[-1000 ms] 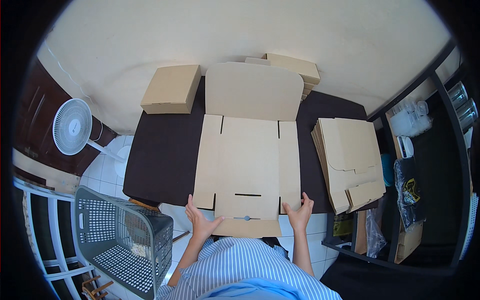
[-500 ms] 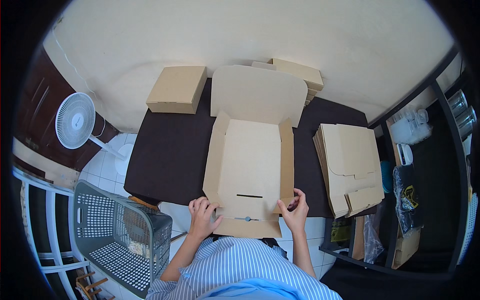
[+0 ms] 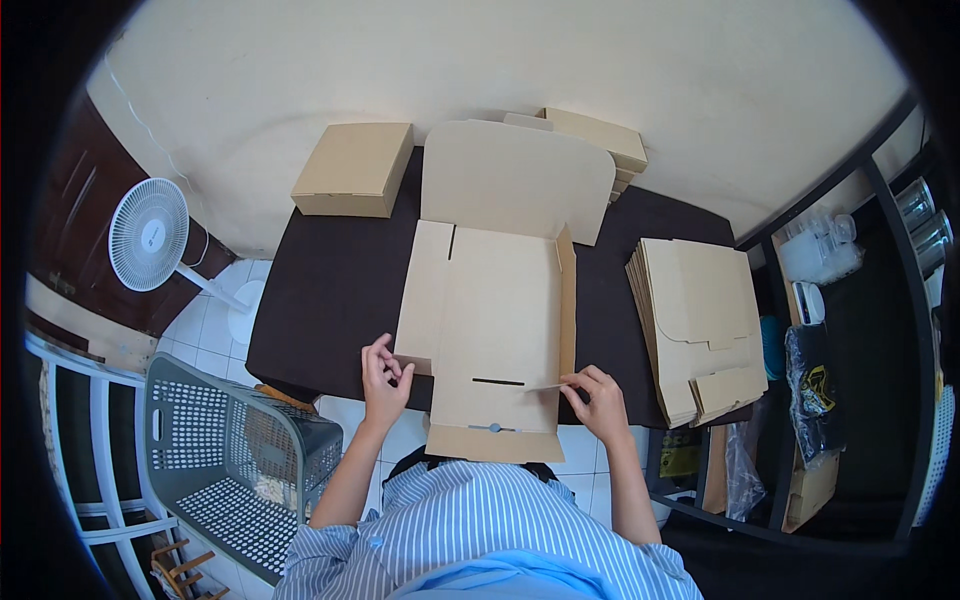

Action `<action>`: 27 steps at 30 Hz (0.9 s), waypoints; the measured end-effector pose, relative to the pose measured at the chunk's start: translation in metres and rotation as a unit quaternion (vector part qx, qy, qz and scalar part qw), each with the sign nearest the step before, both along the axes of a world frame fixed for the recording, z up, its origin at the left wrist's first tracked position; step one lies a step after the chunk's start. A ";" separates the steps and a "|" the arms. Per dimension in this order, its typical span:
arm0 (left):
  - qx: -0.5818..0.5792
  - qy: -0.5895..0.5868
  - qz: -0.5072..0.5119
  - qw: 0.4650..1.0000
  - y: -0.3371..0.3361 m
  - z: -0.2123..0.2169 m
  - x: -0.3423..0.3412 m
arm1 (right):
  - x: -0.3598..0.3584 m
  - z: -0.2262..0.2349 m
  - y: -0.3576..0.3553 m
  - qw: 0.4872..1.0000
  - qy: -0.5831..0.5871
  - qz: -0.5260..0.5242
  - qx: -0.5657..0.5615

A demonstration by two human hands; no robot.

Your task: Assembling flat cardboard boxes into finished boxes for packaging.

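A partly folded cardboard box (image 3: 500,320) lies in front of me, its wide lid panel (image 3: 515,180) standing up at the far end. The right side panel (image 3: 568,300) is raised, while the left side panel (image 3: 425,280) lies nearly flat. My right hand (image 3: 598,400) pinches the small corner flap (image 3: 545,387) at the near right, which is turned in over the base. Beside the left panel's small end flap (image 3: 414,364), my left hand (image 3: 383,385) has its fingers apart and holds nothing. The front panel (image 3: 490,443) hangs toward my body over the table's near edge.
A closed cardboard box (image 3: 352,165) sits at the back left of the dark table (image 3: 320,290), with stacked boxes (image 3: 598,138) at the back right. Flat cardboard blanks (image 3: 700,320) are piled on the right. A grey basket (image 3: 240,460), fan (image 3: 150,235) and shelf (image 3: 800,300) flank the table.
The left side panel has dropped from raised to nearly flat, and my left hand has come off the box, moving up and left. My right hand has turned the right corner flap inward.
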State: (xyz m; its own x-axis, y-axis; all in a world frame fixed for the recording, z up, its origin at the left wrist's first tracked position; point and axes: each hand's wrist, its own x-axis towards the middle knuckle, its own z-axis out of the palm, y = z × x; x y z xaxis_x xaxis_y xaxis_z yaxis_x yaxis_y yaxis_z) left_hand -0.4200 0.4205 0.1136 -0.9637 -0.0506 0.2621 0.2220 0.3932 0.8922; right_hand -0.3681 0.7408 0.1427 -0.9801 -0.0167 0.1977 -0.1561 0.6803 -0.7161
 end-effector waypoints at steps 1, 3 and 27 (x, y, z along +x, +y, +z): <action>-0.013 -0.028 -0.003 1.000 -0.004 0.003 -0.003 | -0.002 -0.003 0.001 1.000 0.018 0.006 0.012; -0.090 -0.001 -0.013 0.996 -0.013 0.006 -0.007 | -0.002 -0.004 0.000 0.999 0.036 0.012 0.024; -0.302 0.128 -0.239 0.914 0.046 0.023 -0.007 | -0.002 -0.006 -0.002 0.999 0.001 0.041 0.010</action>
State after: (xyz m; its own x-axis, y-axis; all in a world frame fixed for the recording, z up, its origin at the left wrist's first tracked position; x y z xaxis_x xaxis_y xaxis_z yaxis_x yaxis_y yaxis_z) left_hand -0.4269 0.4669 0.1370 -0.7415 0.5881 0.3230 0.6679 0.6002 0.4401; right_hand -0.3703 0.7384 0.1370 -0.9750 -0.1018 0.1977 -0.2133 0.6799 -0.7016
